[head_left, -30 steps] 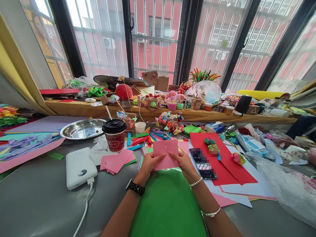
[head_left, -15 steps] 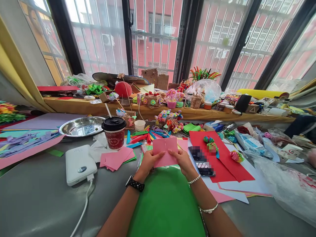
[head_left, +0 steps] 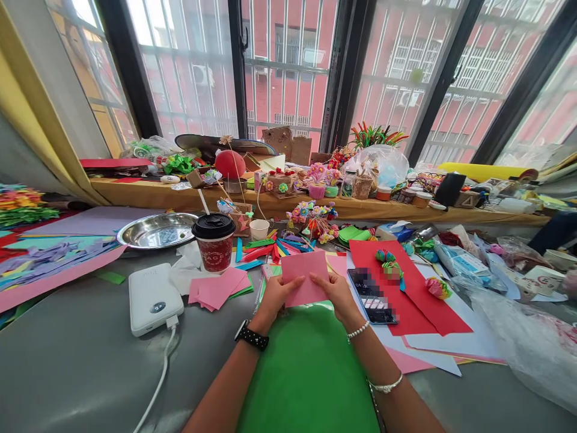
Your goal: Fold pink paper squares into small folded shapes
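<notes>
In the grip of the left hand [head_left: 273, 299] and the right hand [head_left: 341, 296]: a thin, roughly square pink paper sheet [head_left: 306, 267], pinched closed from both sides, with thumbs on the visible face and fingers mostly hidden behind. Located directly between the two hands, above the far end of a glossy green surface [head_left: 311, 373]. Held at the lower, near part of its left and right margins, with the upper edge free and facing the far side. Too nearly square for a sure long axis; set, as judged, with side edges running roughly near to far and the top edge running left to right. About equally close to either hand, with neither clearly nearer, and with thumb tips slightly apart across the middle.

Beside the left hand, farther left on the grey worktop [head_left: 67, 361]: a loose stack of pink paper pieces [head_left: 219, 290], partly over green paper pieces [head_left: 244, 285]. To the right of the right hand: a dark smartphone [head_left: 367, 294], next to large red paper [head_left: 424, 310]. On the far side of the sheet: narrow multicoloured paper strips [head_left: 265, 251], apart from both hands.
</notes>
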Available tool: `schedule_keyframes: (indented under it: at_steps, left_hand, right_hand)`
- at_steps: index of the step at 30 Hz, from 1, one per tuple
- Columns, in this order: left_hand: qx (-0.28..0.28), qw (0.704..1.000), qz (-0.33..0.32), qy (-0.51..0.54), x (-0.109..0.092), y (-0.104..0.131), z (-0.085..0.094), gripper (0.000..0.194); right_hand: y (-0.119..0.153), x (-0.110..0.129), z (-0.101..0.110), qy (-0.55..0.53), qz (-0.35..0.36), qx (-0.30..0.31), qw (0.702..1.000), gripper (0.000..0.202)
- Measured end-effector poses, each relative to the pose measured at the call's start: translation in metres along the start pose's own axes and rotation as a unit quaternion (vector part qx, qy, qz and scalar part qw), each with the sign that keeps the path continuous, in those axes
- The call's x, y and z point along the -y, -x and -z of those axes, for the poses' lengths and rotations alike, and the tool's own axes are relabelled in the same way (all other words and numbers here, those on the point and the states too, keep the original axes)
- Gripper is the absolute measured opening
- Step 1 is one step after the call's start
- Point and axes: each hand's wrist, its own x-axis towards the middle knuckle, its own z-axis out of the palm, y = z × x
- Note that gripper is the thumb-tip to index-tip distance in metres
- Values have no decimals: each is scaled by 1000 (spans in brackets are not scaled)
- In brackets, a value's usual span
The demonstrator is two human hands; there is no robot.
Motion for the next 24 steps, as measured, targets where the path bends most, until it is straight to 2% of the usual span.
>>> schedule_keyframes:
  at_steps: [8,15,24]
  left_hand:
    - [-8,1000,-13,2,2,-1,0,41]
    - [44,999,7,12,-5,7,1,40]
    - [43,999,2,10,-2,4,0,39]
  right_hand:
    - [-4,-7,-1,-57,-40,20,997,25]
    - [0,0,2,-4,-22,16,1000,27]
    - [0,-2,-3,-28,-35,9,999,34]
